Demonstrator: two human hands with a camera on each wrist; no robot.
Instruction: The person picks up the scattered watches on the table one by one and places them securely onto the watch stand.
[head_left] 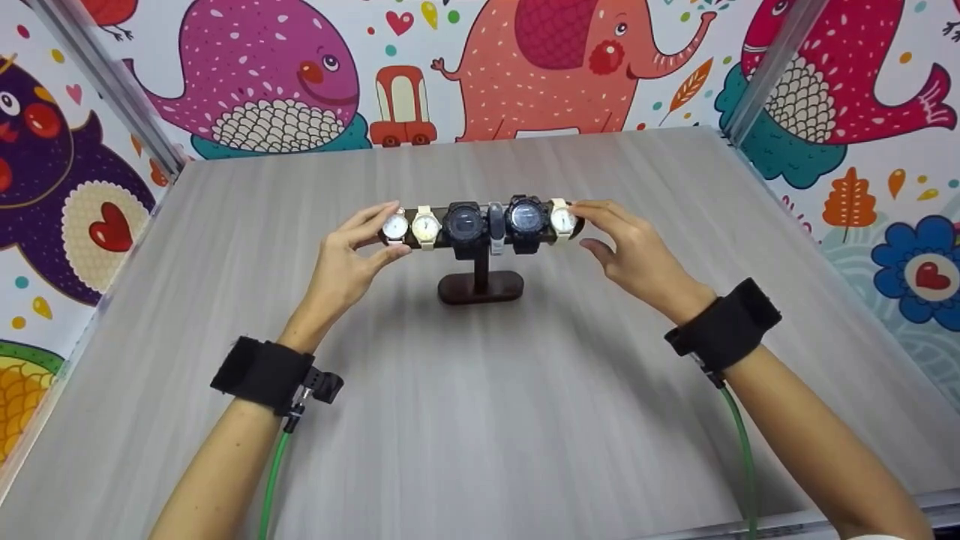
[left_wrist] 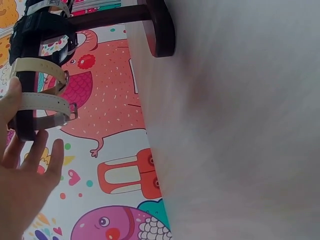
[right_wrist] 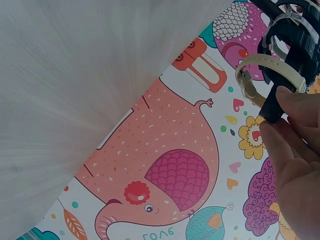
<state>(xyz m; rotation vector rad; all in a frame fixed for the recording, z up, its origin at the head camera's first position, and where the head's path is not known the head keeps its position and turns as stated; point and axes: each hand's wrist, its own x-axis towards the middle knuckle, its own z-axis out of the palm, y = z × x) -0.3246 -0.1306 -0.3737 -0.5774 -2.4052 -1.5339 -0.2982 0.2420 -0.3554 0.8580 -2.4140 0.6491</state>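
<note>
A dark brown T-shaped watch stand (head_left: 481,281) stands upright on the table, its bar carrying several watches. Two pale-strapped watches, a white-faced watch (head_left: 394,225) and a cream watch (head_left: 426,227), sit at the left end. Two black digital watches (head_left: 464,222) flank a slim grey band (head_left: 496,225) near the middle, and another cream watch (head_left: 562,219) is at the right end. My left hand (head_left: 346,251) grips the bar's left end, thumb below and fingers above. On the other side, my right hand (head_left: 637,251) pinches the right tip between thumb and fingers.
The wood-grain table (head_left: 480,405) is bounded by panels printed with cartoon animals (head_left: 555,67) at the back and sides. Metal posts (head_left: 776,71) rise at the back corners. Green cables (head_left: 274,480) run from the black wrist straps (head_left: 262,375).
</note>
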